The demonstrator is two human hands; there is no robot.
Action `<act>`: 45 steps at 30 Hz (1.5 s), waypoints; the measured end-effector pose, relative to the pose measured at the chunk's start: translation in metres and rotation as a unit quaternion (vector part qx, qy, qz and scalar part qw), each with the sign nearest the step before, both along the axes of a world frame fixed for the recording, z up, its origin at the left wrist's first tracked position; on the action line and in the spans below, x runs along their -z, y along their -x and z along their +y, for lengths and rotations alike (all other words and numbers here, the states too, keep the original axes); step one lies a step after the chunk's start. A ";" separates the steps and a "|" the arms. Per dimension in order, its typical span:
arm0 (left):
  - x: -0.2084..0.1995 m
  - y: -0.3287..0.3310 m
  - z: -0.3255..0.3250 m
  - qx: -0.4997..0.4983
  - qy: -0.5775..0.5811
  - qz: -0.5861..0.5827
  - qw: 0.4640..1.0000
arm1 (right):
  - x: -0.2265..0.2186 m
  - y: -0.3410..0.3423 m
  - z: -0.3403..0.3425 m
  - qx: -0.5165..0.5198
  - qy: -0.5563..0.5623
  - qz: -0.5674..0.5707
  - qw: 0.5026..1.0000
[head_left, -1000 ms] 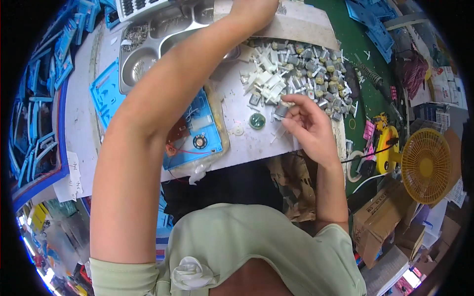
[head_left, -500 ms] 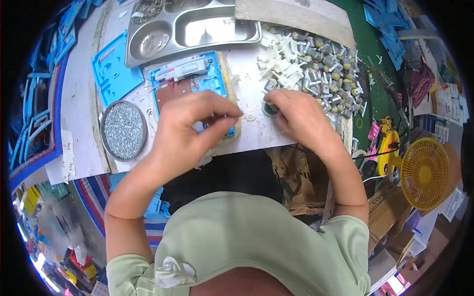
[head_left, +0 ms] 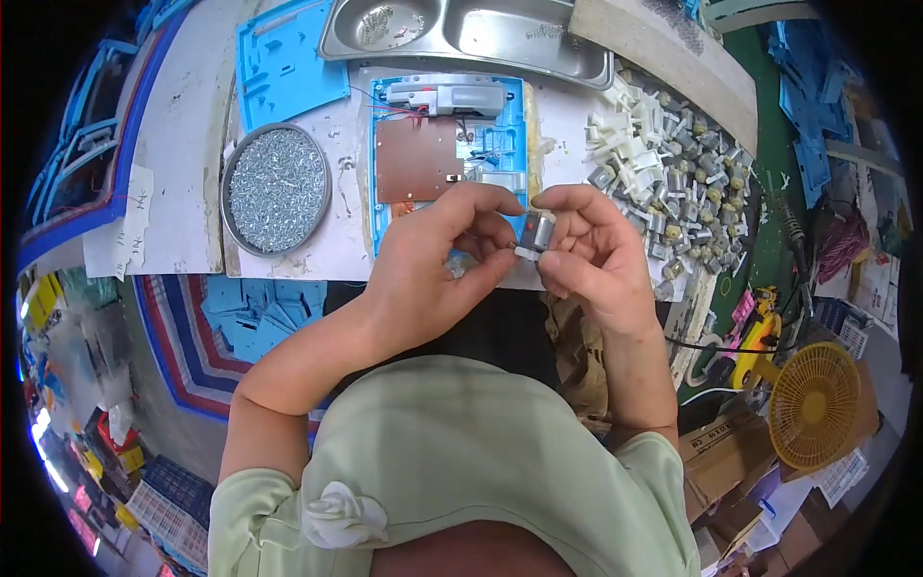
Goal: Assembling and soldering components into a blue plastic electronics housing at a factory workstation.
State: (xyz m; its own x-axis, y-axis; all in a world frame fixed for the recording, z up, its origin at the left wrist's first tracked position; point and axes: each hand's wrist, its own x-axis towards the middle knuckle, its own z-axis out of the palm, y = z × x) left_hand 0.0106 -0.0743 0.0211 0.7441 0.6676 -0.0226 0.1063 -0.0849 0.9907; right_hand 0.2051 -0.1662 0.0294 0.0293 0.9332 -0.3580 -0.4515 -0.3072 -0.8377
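A: What's held, where?
B: Small motor (head_left: pixel 539 231), over the desk's (head_left: pixel 183 183) near edge; right hand (head_left: pixel 598 262) pinches it; left hand (head_left: pixel 423 255) curls at its white tip (head_left: pixel 526 254) (can't tell if gripping).
A: Nearby?
B: Open blue casing (head_left: pixel 517 135) just beyond; motor pile (head_left: pixel 685 183) along the right edge.

Pale green top (head_left: pixel 481 433), short sleeves (head_left: pixel 252 505), white rose-shaped ornament (head_left: pixel 344 516) on left.

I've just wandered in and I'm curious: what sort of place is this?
Likely an assembly workshop: a small silvery metal motor being handled, a heap of similar motors, and an open blue plastic casing holding a flat brown board.
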 end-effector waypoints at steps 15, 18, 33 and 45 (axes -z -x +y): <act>0.012 0.004 0.003 -0.052 -0.314 -0.063 0.946 | -0.012 -0.002 0.009 -0.059 -0.202 -0.453 0.866; 0.012 0.006 0.006 -0.043 -0.251 -0.097 0.962 | -0.010 -0.001 0.012 -0.037 -0.352 -0.528 0.772; 0.019 0.020 0.014 -0.025 -0.202 -0.086 0.975 | 0.011 0.007 0.013 0.008 -0.436 -0.534 0.724; 0.011 -0.013 0.056 -0.097 -0.431 0.105 0.891 | 0.011 -0.020 0.001 0.081 -0.348 -0.553 0.753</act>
